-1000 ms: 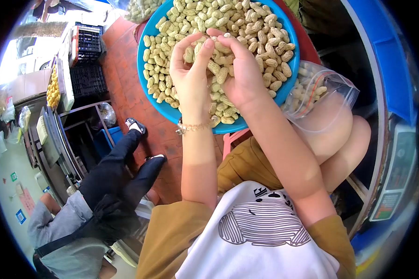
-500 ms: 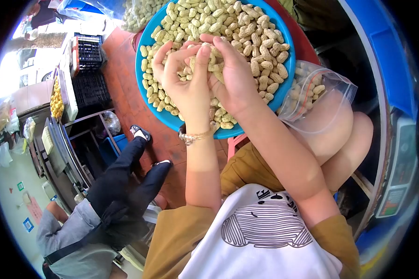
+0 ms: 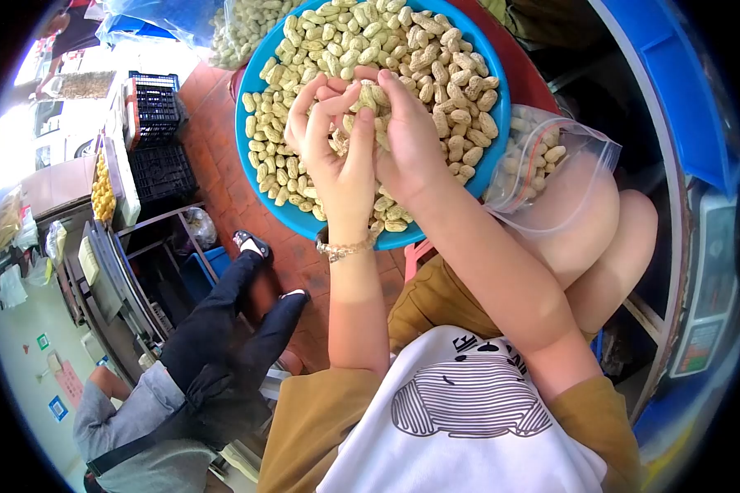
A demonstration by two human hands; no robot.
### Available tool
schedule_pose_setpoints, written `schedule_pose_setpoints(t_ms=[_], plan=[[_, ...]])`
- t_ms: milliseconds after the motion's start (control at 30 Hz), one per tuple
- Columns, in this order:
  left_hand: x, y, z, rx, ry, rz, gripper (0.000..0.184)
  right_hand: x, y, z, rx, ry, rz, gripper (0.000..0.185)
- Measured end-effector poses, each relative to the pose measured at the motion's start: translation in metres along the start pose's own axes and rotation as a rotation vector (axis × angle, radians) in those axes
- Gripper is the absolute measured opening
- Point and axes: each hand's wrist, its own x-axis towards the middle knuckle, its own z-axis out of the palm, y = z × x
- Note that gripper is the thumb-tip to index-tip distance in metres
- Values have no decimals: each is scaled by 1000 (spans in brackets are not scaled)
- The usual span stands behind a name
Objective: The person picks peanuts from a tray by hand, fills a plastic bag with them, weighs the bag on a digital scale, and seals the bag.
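Several unshelled peanuts (image 3: 372, 99) sit between my two hands, which are cupped together with fingers curled. My left hand (image 3: 335, 152) closes round them from one side, its thumb upright. From the other side my right hand (image 3: 409, 152) holds them, fingers bent toward the left ones. Both hands are over a blue basin (image 3: 298, 217) full of peanuts in their shells. How many peanuts the palms hold is partly hidden.
A clear zip bag (image 3: 543, 164) of peanuts rests by my leg, right of the basin. Another bag of peanuts (image 3: 251, 29) stands beyond it. At left, a person in dark trousers (image 3: 222, 316) is near shelves and black crates (image 3: 156, 111). A scale (image 3: 707, 283) is at far right.
My fingers have drawn closer round the peanuts, and the hands are nearer together. The view has shifted slightly, with the basin a little further left.
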Motion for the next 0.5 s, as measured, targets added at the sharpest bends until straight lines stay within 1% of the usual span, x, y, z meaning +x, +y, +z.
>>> schedule_pose_setpoints(t_ms=[100,200,300,400,500], plan=[[0,2,1,-75,26,-56,24,0,-2,1,-74,6,-15,27],[3,4,-3,40,67,29,23,-7,-10,12,-125,19,-9,28],[5,18,-11,281,17,137,18,-12,-14,19,-179,21,-49,29],[5,21,-15,444,-19,215,19,-10,-13,15,-226,0,-61,32],[7,11,-11,255,-71,213,20,-9,-10,12,-248,-26,-92,34]])
